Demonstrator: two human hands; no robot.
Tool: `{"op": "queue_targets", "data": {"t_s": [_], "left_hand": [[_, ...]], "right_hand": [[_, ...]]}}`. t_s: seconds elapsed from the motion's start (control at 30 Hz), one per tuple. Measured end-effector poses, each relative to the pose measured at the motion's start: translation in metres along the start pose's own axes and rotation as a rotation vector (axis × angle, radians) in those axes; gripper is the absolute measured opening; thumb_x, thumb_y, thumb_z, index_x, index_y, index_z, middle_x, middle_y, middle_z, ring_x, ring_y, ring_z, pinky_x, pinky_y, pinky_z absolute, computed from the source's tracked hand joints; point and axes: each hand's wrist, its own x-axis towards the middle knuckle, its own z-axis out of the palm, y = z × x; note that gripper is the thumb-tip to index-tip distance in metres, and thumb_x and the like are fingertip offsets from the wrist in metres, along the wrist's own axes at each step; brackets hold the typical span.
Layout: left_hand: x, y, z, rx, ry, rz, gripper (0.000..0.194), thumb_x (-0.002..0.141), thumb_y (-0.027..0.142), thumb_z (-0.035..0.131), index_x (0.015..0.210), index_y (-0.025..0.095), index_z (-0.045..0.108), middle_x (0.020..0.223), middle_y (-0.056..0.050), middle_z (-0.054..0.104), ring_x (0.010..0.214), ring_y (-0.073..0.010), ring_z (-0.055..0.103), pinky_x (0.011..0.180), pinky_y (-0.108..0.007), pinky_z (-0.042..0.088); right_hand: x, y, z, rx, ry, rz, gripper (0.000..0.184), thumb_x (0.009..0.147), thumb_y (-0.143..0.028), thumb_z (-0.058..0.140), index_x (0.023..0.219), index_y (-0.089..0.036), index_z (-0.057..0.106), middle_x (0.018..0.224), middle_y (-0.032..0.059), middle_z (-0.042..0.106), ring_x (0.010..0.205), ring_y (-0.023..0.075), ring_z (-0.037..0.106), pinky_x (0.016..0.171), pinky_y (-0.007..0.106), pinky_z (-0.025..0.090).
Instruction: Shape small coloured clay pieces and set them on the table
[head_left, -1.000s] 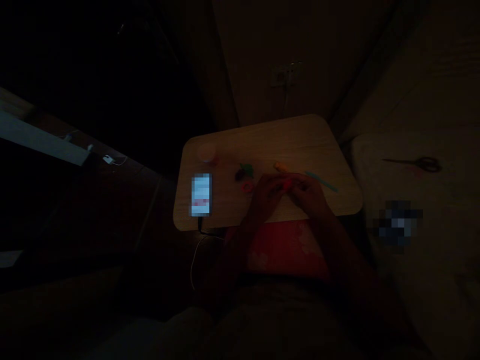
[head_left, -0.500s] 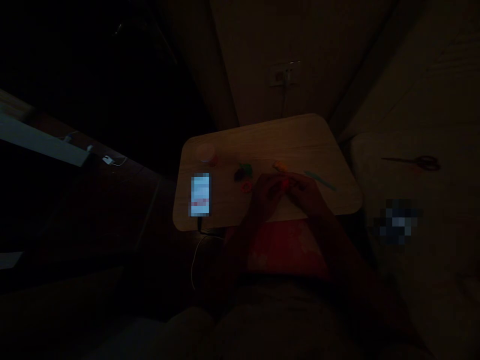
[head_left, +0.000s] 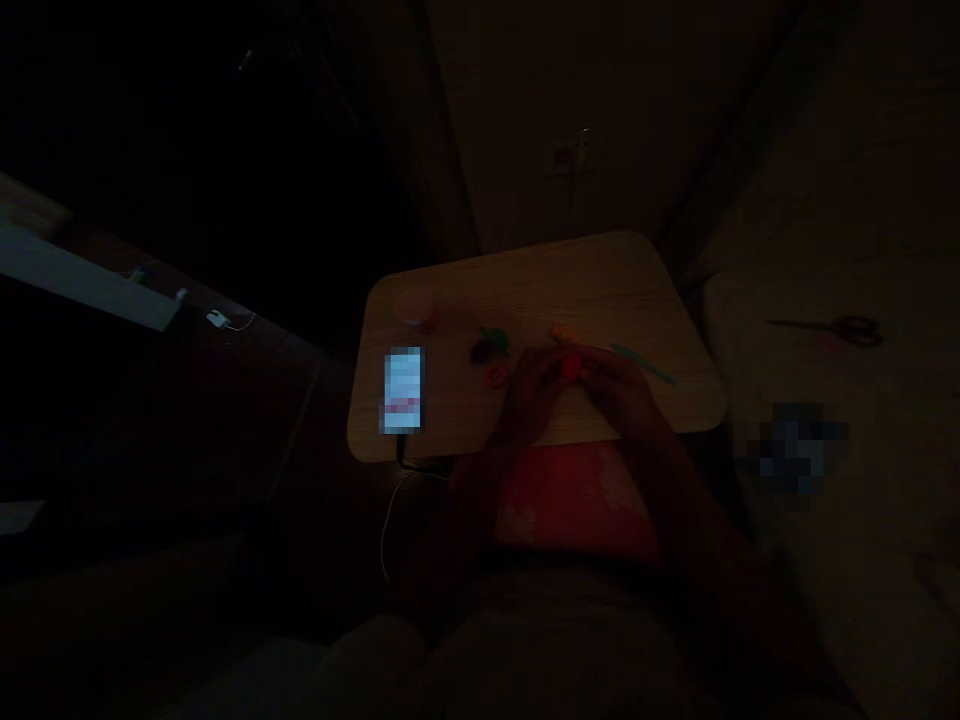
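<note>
In dim light, a small round red piece is held between the fingertips of both hands above the small wooden table. My left hand grips it from the left, and my right hand from the right; the fingers of both are curled in. What the piece is made of I cannot tell. Just beyond the hands lies a small orange-yellow piece. A red ring-shaped piece rests left of my left hand, near a green piece and a dark piece. A thin teal stick lies by my right hand.
A lit phone with a cable is at the table's left side, below a pale round container. Scissors and a blurred dark object lie on the surface to the right. A wall socket is behind.
Both hands stay in nearly the same place. More of the red piece shows between the fingertips now, and it looks rounder. The view has shifted slightly.
</note>
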Motion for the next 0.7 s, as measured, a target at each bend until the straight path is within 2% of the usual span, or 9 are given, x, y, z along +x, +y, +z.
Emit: {"op": "queue_targets", "data": {"t_s": [0.33, 0.5, 0.7], "left_hand": [[0.0006, 0.0020, -0.0008, -0.031, 0.005, -0.019, 0.038, 0.106, 0.050, 0.059, 0.133, 0.026, 0.068, 0.127, -0.011, 0.068, 0.119, -0.0245, 0.065, 0.105, -0.042, 0.054], [0.0006, 0.0009, -0.0013, -0.035, 0.003, 0.001, 0.036, 0.106, 0.047, 0.059, 0.133, 0.025, 0.068, 0.127, -0.011, 0.068, 0.120, -0.0236, 0.065, 0.106, -0.041, 0.054], [-0.0003, 0.0020, 0.0000, -0.042, -0.011, 0.023, 0.028, 0.102, 0.040, 0.068, 0.126, 0.024, 0.070, 0.123, -0.009, 0.069, 0.117, -0.0224, 0.066, 0.103, -0.039, 0.055]], "right_hand": [[-0.0029, -0.0008, 0.0001, -0.067, -0.015, -0.010, 0.050, 0.070, -0.049, 0.095, 0.114, -0.030, 0.083, 0.132, 0.0076, 0.079, 0.122, 0.0312, 0.074, 0.109, 0.050, 0.057], [-0.0011, 0.0015, -0.0016, -0.087, -0.006, -0.017, 0.048, 0.070, -0.049, 0.095, 0.113, -0.031, 0.083, 0.123, 0.0062, 0.083, 0.113, 0.0281, 0.077, 0.108, 0.047, 0.057], [0.0022, 0.0065, -0.0069, -0.221, 0.042, -0.065, 0.043, 0.072, -0.055, 0.091, 0.103, -0.027, 0.084, 0.102, 0.0059, 0.085, 0.096, 0.0271, 0.079, 0.094, 0.044, 0.062]]}}
